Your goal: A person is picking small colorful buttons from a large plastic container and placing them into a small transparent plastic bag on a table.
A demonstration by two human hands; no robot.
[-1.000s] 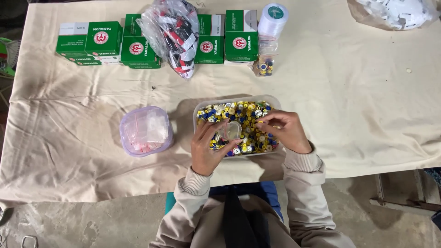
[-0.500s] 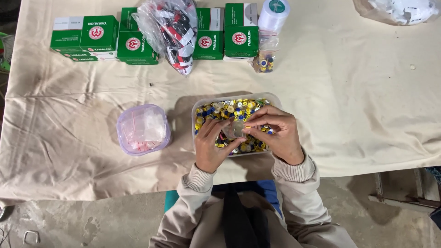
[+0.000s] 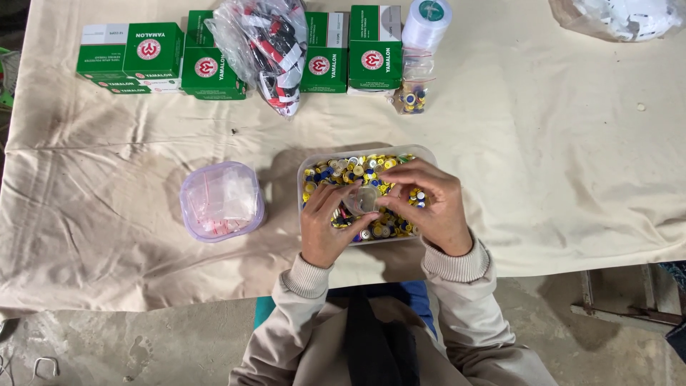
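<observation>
While I look down from the head camera, my left hand (image 3: 325, 229) and right hand (image 3: 429, 207) meet over a clear rectangular plastic tub (image 3: 307, 166) heaped with small yellow, blue and white round caps (image 3: 350, 170). Between them I hold a small clear plastic bag (image 3: 362, 201), the fingers of both hands pinched on its edges, left on its left side, right on its right, just above the caps. The tub sits on the table, on a stained cream cloth (image 3: 536, 164), near its front edge.

Left of the tub, apart from it, stands a round clear plastic container (image 3: 221, 201) holding what look like folded clear bags with red strips. Along the far side lies a row of green and white cardboard boxes (image 3: 153, 57), with a crumpled clear bag of red, black and white pieces (image 3: 268, 46) lying across the row. Right of the boxes stands a white spool with a green top (image 3: 426, 21), and just in front of it a little clear bag of coloured caps (image 3: 412, 96). At the far right corner lies a plastic bag of white pieces (image 3: 622, 16).
</observation>
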